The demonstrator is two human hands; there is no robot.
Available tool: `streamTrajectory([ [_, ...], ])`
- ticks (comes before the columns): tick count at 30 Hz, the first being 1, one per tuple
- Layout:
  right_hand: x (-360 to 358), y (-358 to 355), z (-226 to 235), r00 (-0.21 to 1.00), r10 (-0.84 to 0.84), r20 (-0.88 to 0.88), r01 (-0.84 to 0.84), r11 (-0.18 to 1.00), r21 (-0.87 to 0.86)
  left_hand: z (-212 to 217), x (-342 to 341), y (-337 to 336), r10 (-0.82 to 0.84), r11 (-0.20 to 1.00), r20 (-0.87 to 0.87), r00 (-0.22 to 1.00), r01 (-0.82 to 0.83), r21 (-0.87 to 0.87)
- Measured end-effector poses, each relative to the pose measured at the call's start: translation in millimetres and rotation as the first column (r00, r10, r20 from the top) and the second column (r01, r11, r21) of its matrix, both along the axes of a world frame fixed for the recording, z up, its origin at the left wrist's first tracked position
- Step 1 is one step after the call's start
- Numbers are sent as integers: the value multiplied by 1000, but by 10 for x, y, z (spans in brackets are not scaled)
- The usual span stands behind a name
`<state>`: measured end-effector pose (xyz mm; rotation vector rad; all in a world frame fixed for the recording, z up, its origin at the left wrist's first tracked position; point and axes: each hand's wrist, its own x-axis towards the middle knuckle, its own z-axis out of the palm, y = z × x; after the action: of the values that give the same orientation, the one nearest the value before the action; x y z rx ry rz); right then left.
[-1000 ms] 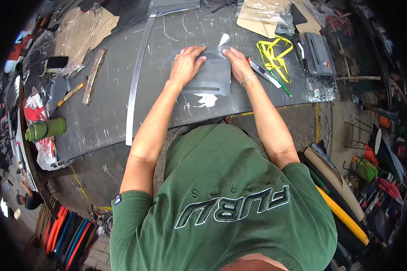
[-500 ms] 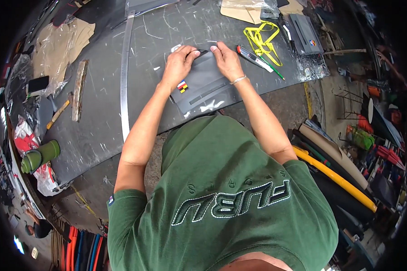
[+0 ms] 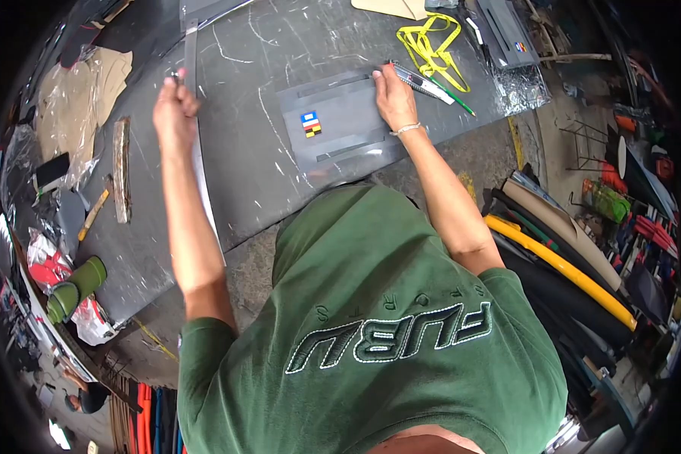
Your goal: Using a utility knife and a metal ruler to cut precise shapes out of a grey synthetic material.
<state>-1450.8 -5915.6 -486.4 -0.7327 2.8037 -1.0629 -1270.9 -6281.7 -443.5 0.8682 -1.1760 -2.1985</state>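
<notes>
A flat grey sheet panel (image 3: 348, 117) lies on the dark worktable, with dark strips along its far and near sides. Its left part carries a small patch (image 3: 310, 124) of blue, white, red, yellow and black. At the panel's far right corner is my right hand (image 3: 396, 98), its fingers closed on the edge; their tips are partly hidden. A utility knife (image 3: 424, 83) lies right beside those fingers. Away to the left, my left hand (image 3: 175, 113) is raised over the metal straightedge (image 3: 198, 166), blurred and closed, with a small dark thing at its fingertips that I cannot make out.
Beyond the knife lie a green pencil (image 3: 454, 98) and a tangled yellow tape (image 3: 431, 45). Another grey panel (image 3: 503, 30) is at the far right. On the left are a wooden bar (image 3: 122, 170), a wooden-handled tool (image 3: 94, 216), a phone (image 3: 51, 170) and a green roll (image 3: 79, 287).
My left hand has left the panel and swung left to the straightedge. The panel's far part now shows flat. My right hand has shifted slightly right with the panel.
</notes>
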Motion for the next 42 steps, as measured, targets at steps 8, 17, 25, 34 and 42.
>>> streamTrajectory([
  [8, 20, 8, -72, 961, -65, 268, 152, 936, -317, 105, -1268, -1474, 308, 391, 517, 798, 389, -834],
  [17, 174, 93, 120, 902, -289, 320, 320, 946, -47, -407, -600, 824, 30, 267, 609, 793, 581, -769],
  [25, 65, 46, 14, 921, -286, 265, 292, 956, 15, -648, -196, 1276, 227, 74, 602, 765, 603, -794],
  [34, 103, 101, 16, 913, -280, 297, 287, 958, 24, -630, -227, 1298, 228, 101, 573, 787, 566, -818],
  [42, 40, 197, 125, 987, -159, 5, 159, 986, 44, -177, -364, 1137, 80, 164, 507, 858, 491, -856],
])
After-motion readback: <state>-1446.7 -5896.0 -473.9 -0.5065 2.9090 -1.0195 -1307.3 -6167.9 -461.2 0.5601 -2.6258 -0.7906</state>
